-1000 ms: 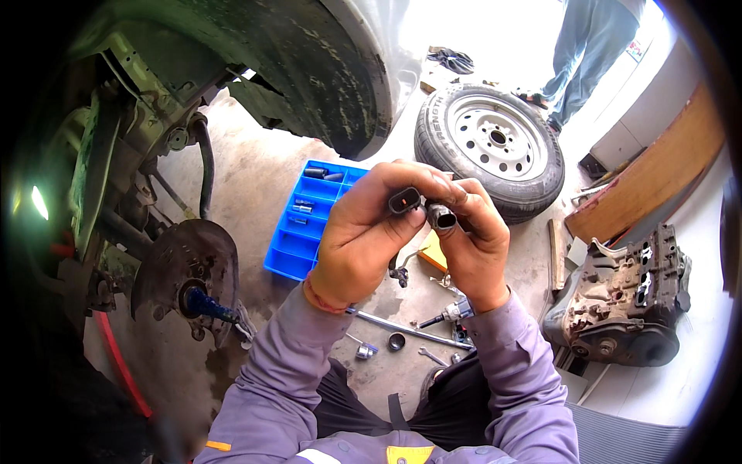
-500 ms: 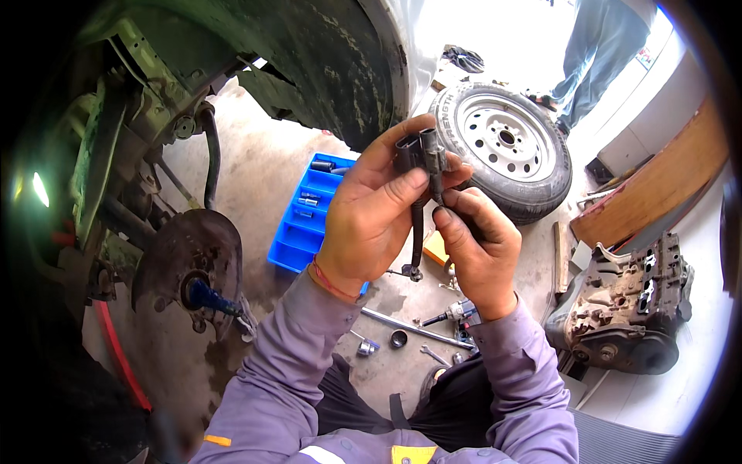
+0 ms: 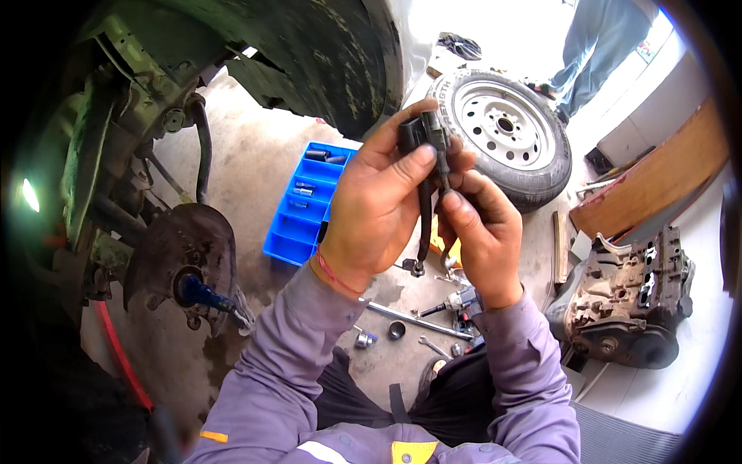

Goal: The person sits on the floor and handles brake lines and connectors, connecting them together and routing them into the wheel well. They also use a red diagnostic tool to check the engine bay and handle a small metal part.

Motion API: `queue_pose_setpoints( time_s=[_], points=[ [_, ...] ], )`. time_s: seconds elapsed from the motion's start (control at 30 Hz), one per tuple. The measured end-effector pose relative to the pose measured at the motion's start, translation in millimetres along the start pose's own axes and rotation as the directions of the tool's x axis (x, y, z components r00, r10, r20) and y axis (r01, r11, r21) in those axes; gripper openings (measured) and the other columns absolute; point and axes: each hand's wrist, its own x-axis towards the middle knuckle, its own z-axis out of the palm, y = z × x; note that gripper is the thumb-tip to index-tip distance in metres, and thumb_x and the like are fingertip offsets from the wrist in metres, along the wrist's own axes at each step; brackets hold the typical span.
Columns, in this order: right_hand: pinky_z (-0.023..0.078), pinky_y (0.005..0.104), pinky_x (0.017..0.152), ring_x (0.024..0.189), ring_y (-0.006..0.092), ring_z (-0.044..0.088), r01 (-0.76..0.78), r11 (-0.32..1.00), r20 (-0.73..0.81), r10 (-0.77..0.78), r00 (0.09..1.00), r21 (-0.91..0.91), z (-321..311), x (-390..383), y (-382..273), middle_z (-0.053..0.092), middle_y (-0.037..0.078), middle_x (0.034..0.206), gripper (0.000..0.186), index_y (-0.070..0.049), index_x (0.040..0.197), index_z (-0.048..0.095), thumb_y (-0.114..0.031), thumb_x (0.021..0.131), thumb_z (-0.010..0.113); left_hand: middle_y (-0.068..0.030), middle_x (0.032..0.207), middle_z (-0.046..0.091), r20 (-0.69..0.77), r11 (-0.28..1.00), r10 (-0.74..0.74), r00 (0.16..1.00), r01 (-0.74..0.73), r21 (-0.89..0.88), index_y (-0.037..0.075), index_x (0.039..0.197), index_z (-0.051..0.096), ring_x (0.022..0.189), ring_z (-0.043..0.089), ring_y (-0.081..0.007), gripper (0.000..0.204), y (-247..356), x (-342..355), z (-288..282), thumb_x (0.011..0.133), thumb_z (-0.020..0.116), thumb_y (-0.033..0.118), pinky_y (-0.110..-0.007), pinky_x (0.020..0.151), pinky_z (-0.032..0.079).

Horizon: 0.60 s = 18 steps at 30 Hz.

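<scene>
In front of me, my left hand [image 3: 369, 213] is closed on two electrical connectors held side by side. One is a black connector [image 3: 410, 139] with a dark open end facing up. Beside it is a thinner grey connector [image 3: 434, 127]. A black sleeved cable [image 3: 425, 220] hangs from the pair, with a small clip [image 3: 415, 267] near its lower end. My right hand [image 3: 491, 240] pinches the thin wire [image 3: 444, 179] just below the grey connector; its fingertips partly hide the wire.
A brake disc with hub [image 3: 182, 271] stands at left under the raised car. A blue compartment tray [image 3: 287, 246], sockets [image 3: 363, 339], a long bar [image 3: 417, 319] and a power tool [image 3: 456, 300] lie on the floor. A wheel [image 3: 506, 124], engine block [image 3: 626, 305] and another person's legs [image 3: 603, 46] are at right.
Both hands still hold the connectors, which have turned slightly and risen a little in view. The surroundings have shifted slightly with my head.
</scene>
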Motion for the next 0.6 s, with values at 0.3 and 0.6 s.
queue_pose_setpoints(
  time_s=[0.3,0.6],
  points=[
    [0.047,0.0296,0.061,0.074,0.0145,0.055,0.168,0.950,-0.190,-0.120,0.974,0.262,-60.5,24.7,-18.9,0.059,0.009,0.093,0.031,0.002,0.122,0.058,-0.021,0.103,0.050,-0.0214,0.112,0.064,-0.039,0.918,0.083,0.996,-0.062,0.391,0.002,0.148,0.031,0.083,0.070,-0.0242,0.044,-29.2,9.5,-5.5,0.105,0.038,0.012,-0.031,0.069,0.059],
    [0.049,0.0486,0.103,0.105,0.0242,0.066,0.376,0.916,-0.192,-0.398,0.897,-0.143,-184.2,83.6,-134.2,0.069,0.011,0.110,0.027,-0.003,0.124,0.061,-0.014,0.103,0.049,-0.0212,0.103,0.066,0.379,0.820,0.016,0.925,-0.229,0.524,-0.005,0.150,0.022,0.048,0.049,-0.0078,0.052,34.3,51.8,71.5,0.107,0.036,0.021,-0.019,0.046,0.041]
  ],
)
